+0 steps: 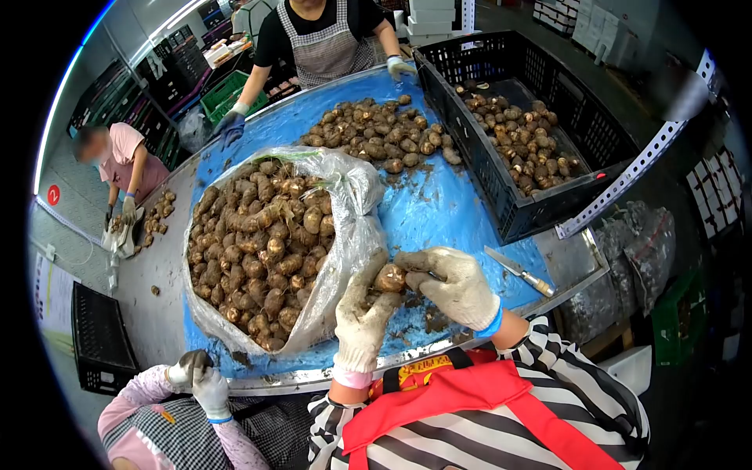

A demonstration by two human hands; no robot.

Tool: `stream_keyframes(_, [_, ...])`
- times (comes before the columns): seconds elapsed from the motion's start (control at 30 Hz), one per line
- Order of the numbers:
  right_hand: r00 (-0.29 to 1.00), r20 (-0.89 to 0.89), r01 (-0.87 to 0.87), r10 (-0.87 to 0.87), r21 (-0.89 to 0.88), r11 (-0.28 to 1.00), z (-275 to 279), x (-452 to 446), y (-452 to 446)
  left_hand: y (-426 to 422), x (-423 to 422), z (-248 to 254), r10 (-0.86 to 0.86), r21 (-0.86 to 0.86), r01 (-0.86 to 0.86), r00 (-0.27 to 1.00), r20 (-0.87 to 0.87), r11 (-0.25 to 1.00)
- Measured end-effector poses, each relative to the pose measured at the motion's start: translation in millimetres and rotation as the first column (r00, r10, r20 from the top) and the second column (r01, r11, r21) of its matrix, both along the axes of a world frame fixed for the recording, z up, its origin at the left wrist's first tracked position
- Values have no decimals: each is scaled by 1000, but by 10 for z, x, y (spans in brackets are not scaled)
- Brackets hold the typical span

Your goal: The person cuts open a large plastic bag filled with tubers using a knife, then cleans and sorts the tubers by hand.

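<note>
My left hand [366, 307], in a soiled white glove, is closed around a brown taro-like tuber [390, 278] near the table's front edge. My right hand [454, 283], gloved too, pinches the same tuber from the right, so both hands hold it between them. Left of my hands, a large clear plastic bag [359, 205] lies open, full of brown tubers [258, 251]. A knife [521, 272] with a wooden handle rests on the blue sheet [419, 219] to the right of my right hand. Behind the bag is a loose pile of tubers [376, 131].
A black crate [501, 176] with tubers stands at the right, beside a perforated metal post [619, 188]. One co-worker [329, 39] stands across the table, another [133, 160] at far left, a third [188, 415] at lower left. A black crate [100, 337] is at left.
</note>
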State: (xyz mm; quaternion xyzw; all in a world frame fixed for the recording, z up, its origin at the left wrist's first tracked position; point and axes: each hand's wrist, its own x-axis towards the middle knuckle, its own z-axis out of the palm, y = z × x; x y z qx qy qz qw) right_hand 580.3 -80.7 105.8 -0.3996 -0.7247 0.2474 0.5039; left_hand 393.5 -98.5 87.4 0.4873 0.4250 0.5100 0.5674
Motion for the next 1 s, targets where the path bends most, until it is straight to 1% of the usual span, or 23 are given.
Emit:
stream_keyframes(0.03, [1000,22,1,-2,17,1000,-19,-4,9,-8,-14,-5,11,38,-8,998,-69,999])
stream_keyframes(0.1, [998,70,2,-6,52,999,-55,-5,22,-25,-22,-5,18,44,-15,997,-69,999])
stream_keyframes(0.13, [1000,22,-4,6,-71,997,-37,-8,16,-31,-23,-2,21,46,-18,997,-69,999])
stream_keyframes(0.2, [997,-75,-31,8,-312,950,16,-16,-3,-36,-37,36,-9,11,10,998,-63,1000])
stream_keyframes(0.23, [996,-85,-53,25,-342,938,24,-11,13,-32,-41,51,-26,-5,26,998,-60,1000])
stream_keyframes(0.3, [993,-107,-90,52,-399,912,48,11,85,-45,-45,8,-67,17,70,989,-135,997])
stream_keyframes(0.33, [997,65,-9,38,-399,917,60,18,153,-61,-45,-11,-88,25,94,981,-174,995])
stream_keyframes(0.43, [985,-152,-145,76,-516,844,51,-3,211,-79,-45,10,-91,-19,90,995,-45,996])
stream_keyframes(0.47, [988,-111,-147,103,-523,839,43,6,222,-66,-48,62,-93,-59,92,996,-13,994])
stream_keyframes(0.57, [944,-310,-274,116,-533,801,-45,11,186,-69,-22,19,-17,-118,49,966,259,992])
stream_keyframes(0.6, [941,-315,-297,124,-590,751,61,47,149,-58,-45,-30,-24,-105,53,966,257,993])
stream_keyframes(0.7, [957,-178,-287,229,-482,828,133,131,115,-44,-92,21,-37,-159,59,990,133,986])
stream_keyframes(0.8, [965,-9,-240,264,-447,862,158,182,152,-26,-101,108,-47,-58,45,999,-29,997])
stream_keyframes(0.9, [961,-86,-267,263,-540,798,106,171,158,6,-104,69,-38,48,41,996,-76,998])
stream_keyframes(1.0, [950,-57,-293,307,-502,814,102,158,158,58,-272,251,-275,-100,259,932,-234,961])
